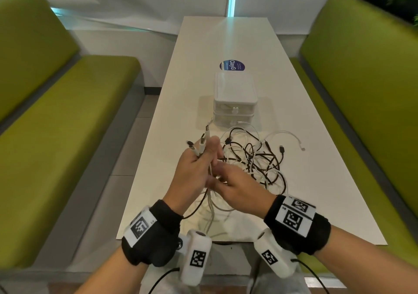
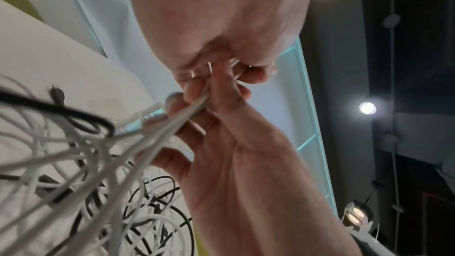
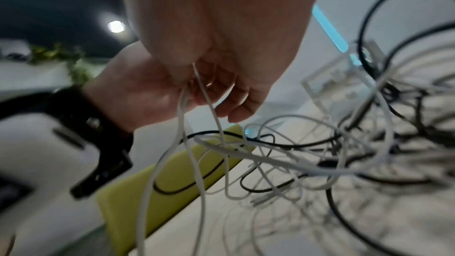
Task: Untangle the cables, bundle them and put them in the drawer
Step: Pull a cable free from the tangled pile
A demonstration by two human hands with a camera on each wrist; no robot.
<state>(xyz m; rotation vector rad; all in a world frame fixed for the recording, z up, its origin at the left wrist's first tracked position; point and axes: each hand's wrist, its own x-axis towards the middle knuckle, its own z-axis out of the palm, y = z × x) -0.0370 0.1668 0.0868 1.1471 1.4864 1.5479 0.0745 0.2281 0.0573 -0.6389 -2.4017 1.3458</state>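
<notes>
The left hand (image 1: 194,169) grips several cable ends; the right hand (image 1: 235,185) pinches white strands below it. The tangled cables (image 1: 253,158) lie on the table (image 1: 158,158) before the closed two-drawer box (image 1: 235,99), a white cable visible inside.

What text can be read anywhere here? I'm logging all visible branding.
"ClayG": on the round blue sticker on the table, cut off by the drawer unit.
Smaller line on that sticker: too small to read.
Wrist bands: square coded markers and tiny blurred characters, unreadable.
</notes>
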